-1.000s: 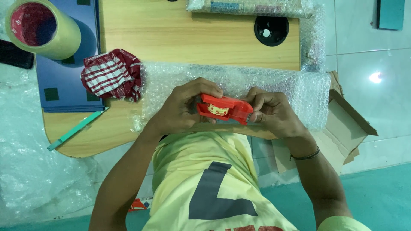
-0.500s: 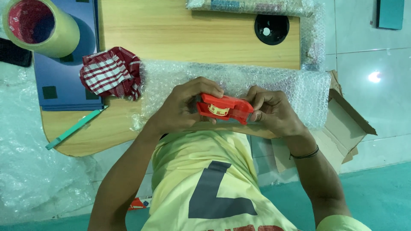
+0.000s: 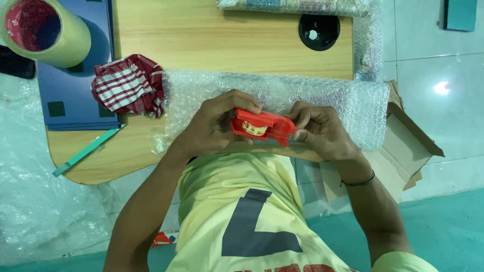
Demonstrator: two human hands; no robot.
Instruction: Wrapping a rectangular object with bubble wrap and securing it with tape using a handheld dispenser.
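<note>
Two hands gripping a red tape dispenser over bubble wrap on a wooden desk.

The wooden desk (image 3: pixel 227 45) is carrying a bubble wrap sheet (image 3: pixel 333 98), lying unwrapped; left hand (image 3: pixel 212 126) and right hand (image 3: pixel 322 131) are clasping the red tape dispenser (image 3: pixel 262 126) just above it.

My hands grip a glossy red plastic dispenser (image 3: pixel 262 127). Under it lies crinkly clear bubble wrap (image 3: pixel 322 100) on a smooth, matt wood-grain table (image 3: pixel 212 40). Beside it sits a checked woven cloth (image 3: pixel 128 85).
</note>
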